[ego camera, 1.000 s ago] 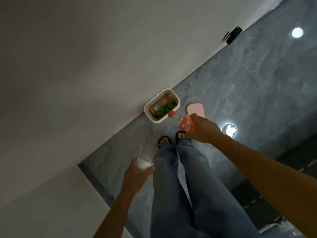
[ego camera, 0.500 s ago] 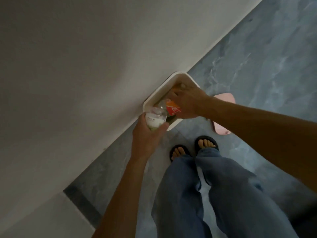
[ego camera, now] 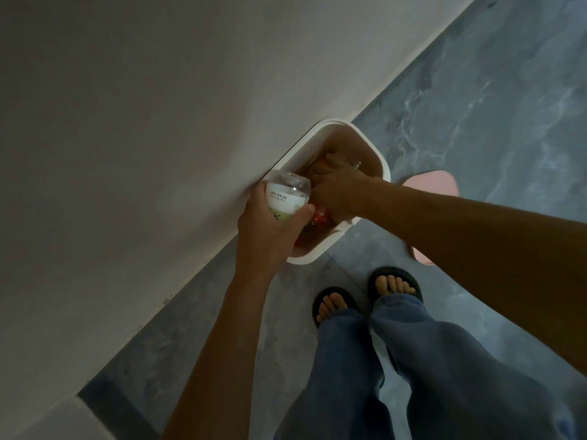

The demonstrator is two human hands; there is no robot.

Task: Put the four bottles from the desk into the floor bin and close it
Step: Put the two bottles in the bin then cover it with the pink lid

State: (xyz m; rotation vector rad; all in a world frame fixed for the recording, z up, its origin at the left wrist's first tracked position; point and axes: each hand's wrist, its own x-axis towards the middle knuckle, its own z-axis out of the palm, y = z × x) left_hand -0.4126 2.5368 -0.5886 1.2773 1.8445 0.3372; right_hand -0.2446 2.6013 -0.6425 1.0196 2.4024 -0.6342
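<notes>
A white floor bin [ego camera: 376, 154] stands open against the wall. My right hand [ego camera: 336, 192] reaches down inside it, its fingers around a bottle with a red label [ego camera: 319, 215] that lies low in the bin. My left hand [ego camera: 270, 230] hovers over the bin's near-left corner, shut on a clear bottle with a white and green label [ego camera: 284, 198], held bottom-up toward the camera. Other bottles in the bin are mostly hidden under my right hand. The pink lid [ego camera: 441, 185] lies on the floor just right of the bin, partly behind my right forearm.
A pale wall [ego camera: 158, 122] runs diagonally along the bin's left side. Grey marbled floor tiles [ego camera: 492, 106] stretch to the right. My feet in black sandals [ego camera: 365, 296] stand just below the bin.
I have bent closer to the bin. My right hand has pushed the red-labelled bottle deeper inside. My left hand has brought the clear bottle up over the bin's edge.
</notes>
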